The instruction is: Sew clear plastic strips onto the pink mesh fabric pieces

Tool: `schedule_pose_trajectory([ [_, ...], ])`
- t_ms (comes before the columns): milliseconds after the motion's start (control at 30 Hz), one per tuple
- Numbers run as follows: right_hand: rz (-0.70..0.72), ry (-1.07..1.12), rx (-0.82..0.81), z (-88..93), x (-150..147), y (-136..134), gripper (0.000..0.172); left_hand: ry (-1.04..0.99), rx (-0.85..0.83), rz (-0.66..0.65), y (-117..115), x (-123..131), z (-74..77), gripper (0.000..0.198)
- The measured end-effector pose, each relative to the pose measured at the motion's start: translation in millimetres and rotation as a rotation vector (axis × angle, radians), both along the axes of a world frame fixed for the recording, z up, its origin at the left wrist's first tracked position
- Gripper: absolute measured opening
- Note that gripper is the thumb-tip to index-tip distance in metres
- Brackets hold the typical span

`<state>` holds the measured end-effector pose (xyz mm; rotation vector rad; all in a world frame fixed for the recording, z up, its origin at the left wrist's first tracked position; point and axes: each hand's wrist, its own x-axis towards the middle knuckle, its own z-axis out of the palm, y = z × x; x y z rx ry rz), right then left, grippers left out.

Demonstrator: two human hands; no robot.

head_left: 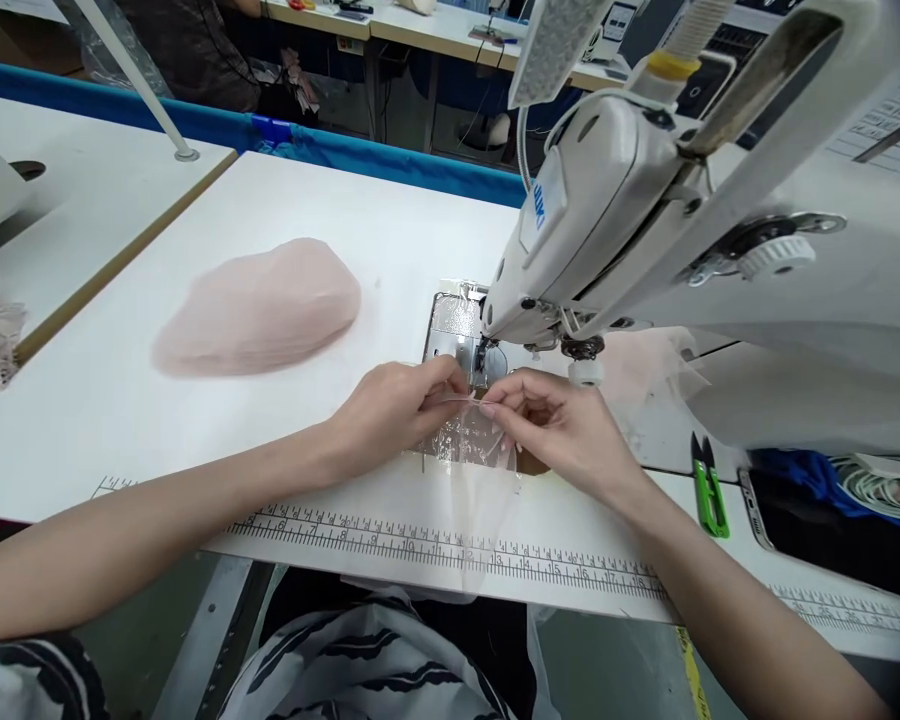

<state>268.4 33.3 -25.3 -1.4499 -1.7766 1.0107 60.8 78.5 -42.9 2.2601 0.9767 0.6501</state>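
My left hand (399,405) and my right hand (551,420) meet just in front of the needle of a white sewing machine (607,210). Both pinch a thin strip of sheer pale pink fabric (480,500), stretched between their fingertips. The rest of that sheer piece hangs down over the table's front edge. The fingers rest over the shiny metal needle plate (450,325).
A heap of the same pink sheer fabric (259,308) lies on the white table (120,400) to the left. Green thread snips (709,490) and a phone (795,520) lie at the right. A printed ruler (420,545) runs along the front edge. Another person sits at the far back.
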Motion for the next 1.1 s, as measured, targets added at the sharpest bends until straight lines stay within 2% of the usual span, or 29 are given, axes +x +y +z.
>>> schedule_pose_trajectory([
  [133,-0.003,0.001,0.276,-15.8,-3.4,-7.4,0.004,-0.006,0.155,-0.028,-4.1,-1.1,-8.7,0.012],
  [233,0.006,-0.022,0.362,-20.4,-4.6,-8.8,0.008,-0.019,0.208,-0.083,-6.4,0.0,-12.5,0.018],
  [500,0.020,-0.062,0.436,-20.4,-6.1,-10.8,0.008,-0.062,0.375,-0.066,-4.6,-1.8,-20.8,0.020],
  [733,0.063,-0.047,0.436,-23.8,-4.7,-11.8,0.012,-0.058,0.527,-0.095,-2.1,-4.2,-21.9,0.015],
  [1000,0.082,-0.045,0.424,-23.5,-5.1,-12.8,0.019,-0.049,0.551,-0.112,-2.1,-2.5,-20.6,0.011],
  [1100,0.097,-0.041,0.428,-22.5,-5.3,-12.7,0.017,-0.048,0.562,-0.113,-2.4,-2.5,-21.3,0.011],
])
